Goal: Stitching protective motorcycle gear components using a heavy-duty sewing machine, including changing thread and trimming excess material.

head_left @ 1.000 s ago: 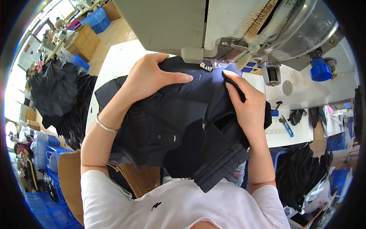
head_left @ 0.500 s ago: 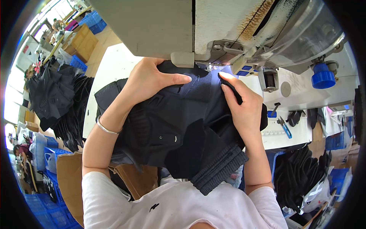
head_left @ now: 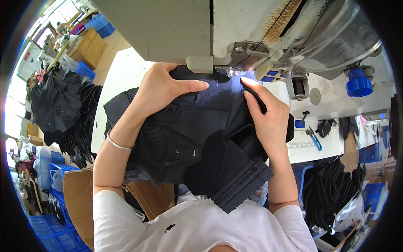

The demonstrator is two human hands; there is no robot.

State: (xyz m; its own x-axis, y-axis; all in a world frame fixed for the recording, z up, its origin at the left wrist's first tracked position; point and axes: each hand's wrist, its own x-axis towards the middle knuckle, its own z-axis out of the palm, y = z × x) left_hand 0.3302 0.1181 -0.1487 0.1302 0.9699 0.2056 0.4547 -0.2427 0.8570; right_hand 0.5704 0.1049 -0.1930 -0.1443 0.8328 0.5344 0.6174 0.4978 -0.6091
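A black garment piece with a ribbed elastic cuff is spread beneath the head of a sewing machine and hangs over the table's near edge. My left hand holds its upper left part, thumb stretched across the cloth; the other fingers are mostly hidden. Closed in a pinch, my right hand grips a folded edge of the garment just right of the lit needle area. The needle itself is hidden by the machine head. A molded panel with a small eyelet lies on the cloth between my forearms.
Blue-handled snips lie on the white table at right, near a bobbin on the machine. Black pieces are piled at left; more black cloth fills the lower right. A cardboard box stands by my left elbow.
The garment and both hands stay in nearly the same place. My left forearm has shifted very slightly, and the view has moved a little.
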